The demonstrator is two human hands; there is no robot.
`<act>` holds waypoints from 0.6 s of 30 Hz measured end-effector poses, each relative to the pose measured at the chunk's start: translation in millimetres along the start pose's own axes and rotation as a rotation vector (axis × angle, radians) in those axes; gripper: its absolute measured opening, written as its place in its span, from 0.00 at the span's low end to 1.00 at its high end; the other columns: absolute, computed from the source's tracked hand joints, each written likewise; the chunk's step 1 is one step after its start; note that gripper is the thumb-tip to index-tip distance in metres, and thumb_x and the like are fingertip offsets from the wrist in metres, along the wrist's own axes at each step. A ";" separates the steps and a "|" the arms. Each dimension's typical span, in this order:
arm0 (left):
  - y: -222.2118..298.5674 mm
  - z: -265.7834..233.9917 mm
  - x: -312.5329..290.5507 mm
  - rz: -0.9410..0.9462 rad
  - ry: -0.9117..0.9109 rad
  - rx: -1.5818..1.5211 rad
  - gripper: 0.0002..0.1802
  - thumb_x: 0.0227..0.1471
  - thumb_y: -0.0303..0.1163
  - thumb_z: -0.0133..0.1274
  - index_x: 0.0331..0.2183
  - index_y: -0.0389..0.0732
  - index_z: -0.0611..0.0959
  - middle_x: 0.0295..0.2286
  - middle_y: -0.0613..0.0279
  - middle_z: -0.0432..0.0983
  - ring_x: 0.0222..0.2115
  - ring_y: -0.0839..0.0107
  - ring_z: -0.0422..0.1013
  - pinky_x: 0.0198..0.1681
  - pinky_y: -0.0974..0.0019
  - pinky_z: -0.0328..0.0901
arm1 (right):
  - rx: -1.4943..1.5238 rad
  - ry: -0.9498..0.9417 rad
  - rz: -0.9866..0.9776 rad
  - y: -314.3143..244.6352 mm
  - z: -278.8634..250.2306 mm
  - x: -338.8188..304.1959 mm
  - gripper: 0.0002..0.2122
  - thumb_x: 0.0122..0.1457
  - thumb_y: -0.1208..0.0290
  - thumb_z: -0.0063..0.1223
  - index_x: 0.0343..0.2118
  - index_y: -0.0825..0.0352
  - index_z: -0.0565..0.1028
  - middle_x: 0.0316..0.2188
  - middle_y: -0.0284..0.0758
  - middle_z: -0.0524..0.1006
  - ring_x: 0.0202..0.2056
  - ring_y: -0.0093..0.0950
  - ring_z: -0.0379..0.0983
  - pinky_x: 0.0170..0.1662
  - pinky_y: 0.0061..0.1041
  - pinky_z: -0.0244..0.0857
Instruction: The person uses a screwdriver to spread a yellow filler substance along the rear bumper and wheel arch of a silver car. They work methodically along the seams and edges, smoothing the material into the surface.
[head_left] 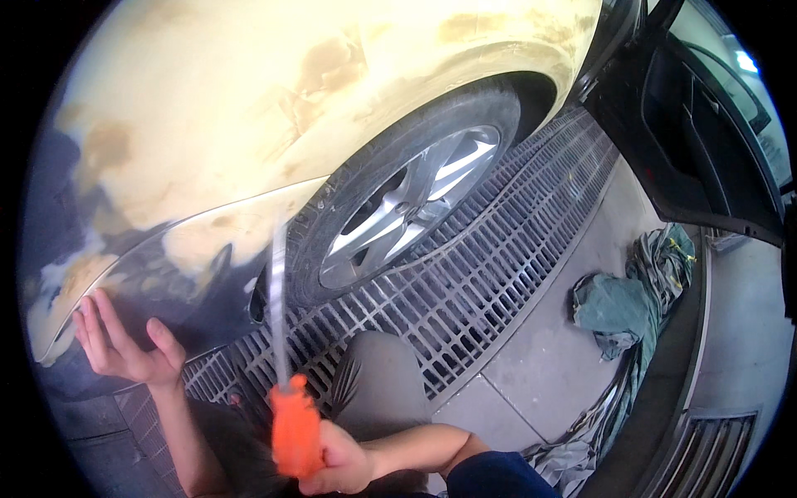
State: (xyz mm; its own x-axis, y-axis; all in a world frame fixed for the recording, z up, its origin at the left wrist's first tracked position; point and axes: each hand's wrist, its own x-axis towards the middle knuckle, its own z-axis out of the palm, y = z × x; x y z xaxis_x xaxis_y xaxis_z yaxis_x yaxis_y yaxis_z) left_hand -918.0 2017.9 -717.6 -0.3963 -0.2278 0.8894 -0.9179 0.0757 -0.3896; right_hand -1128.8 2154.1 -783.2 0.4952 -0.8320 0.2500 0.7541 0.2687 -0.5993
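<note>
My left hand (124, 340) is open, fingertips resting against the lower edge of the car's bumper (178, 311) at the left. In my right hand (340, 461), low in the middle, is an orange-handled tool (296, 427) with a long, narrow grey blade (280, 299). The blade points up and away from me, its upper end in front of the bumper's edge beside the wheel; I cannot tell whether they touch. Blur hides the blade's edge and exact kind. Pale yellow and brownish sanded patches cover the car's body panel (249, 108), with dark paint left along the bottom.
The car's wheel (407, 207) with silver spokes stands right of the blade. A metal floor grating (465, 307) runs beneath it. At the right hang an opened black car door (697, 124) and, below on the floor, crumpled green cloth (618, 307). My knee (378, 373) is bent close by.
</note>
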 end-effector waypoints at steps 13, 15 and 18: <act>-0.6 3.9 5.0 0.029 0.030 0.014 0.30 0.62 0.42 0.42 0.57 0.31 0.75 0.56 0.46 0.69 0.59 0.48 0.61 0.64 0.47 0.56 | -0.096 -0.127 -0.095 22.2 17.2 1.6 0.11 0.57 0.67 0.60 0.27 0.64 0.68 0.23 0.29 0.69 0.24 0.26 0.64 0.30 0.26 0.56; -2.2 4.1 3.3 0.021 0.017 0.004 0.30 0.61 0.42 0.42 0.57 0.30 0.75 0.56 0.46 0.69 0.60 0.47 0.60 0.64 0.47 0.55 | -0.113 -0.127 -0.102 19.8 13.7 2.4 0.12 0.57 0.66 0.61 0.28 0.65 0.69 0.23 0.30 0.69 0.24 0.27 0.65 0.31 0.27 0.56; -3.5 2.3 2.2 0.012 -0.006 -0.011 0.31 0.60 0.43 0.43 0.57 0.30 0.74 0.57 0.45 0.69 0.60 0.47 0.60 0.65 0.47 0.54 | -0.160 -0.113 -0.116 15.1 4.0 4.3 0.12 0.56 0.65 0.62 0.28 0.65 0.69 0.24 0.30 0.70 0.25 0.28 0.65 0.32 0.28 0.57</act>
State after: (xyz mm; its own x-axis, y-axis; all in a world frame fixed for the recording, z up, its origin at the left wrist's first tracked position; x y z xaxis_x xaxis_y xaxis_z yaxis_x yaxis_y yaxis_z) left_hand -915.6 2014.9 -714.8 -0.4075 -0.2326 0.8831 -0.9131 0.0887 -0.3980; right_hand -1113.5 2156.5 -788.1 0.4615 -0.7906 0.4025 0.7350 0.0867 -0.6725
